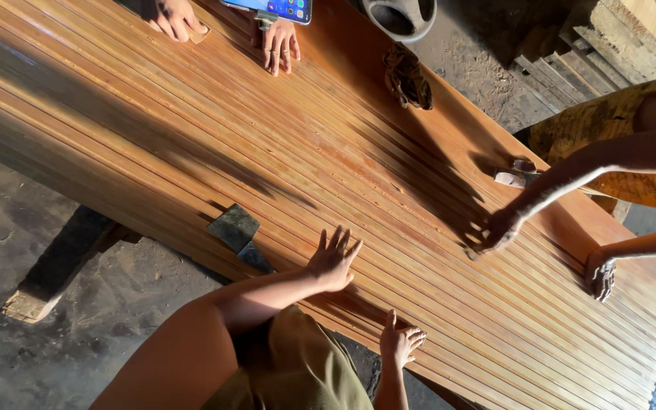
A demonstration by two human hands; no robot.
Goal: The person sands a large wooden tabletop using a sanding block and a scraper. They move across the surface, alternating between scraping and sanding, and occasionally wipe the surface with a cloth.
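Grooved wooden panel (282, 144) lying across frame centre | I'm pressing left hand (333, 260) flat, fingers spread wide, holding nothing | right hand (398, 343) resting open at lower edge | I'm judging steady, even pressure along the grooves works best | co-worker's hand (497, 230) rubbing centre right.

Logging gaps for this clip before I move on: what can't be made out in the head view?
- Left hand palm: pressed flat on the grooved wood panel, hidden underneath.
- Right hand: rests on the panel's near edge; its fingers show, the underside does not.
- Co-worker's hand: what it grips is too small to tell.
- Phone and dark round object: cut off by the top edge.
- Small block: partly shadowed, kind unclear.
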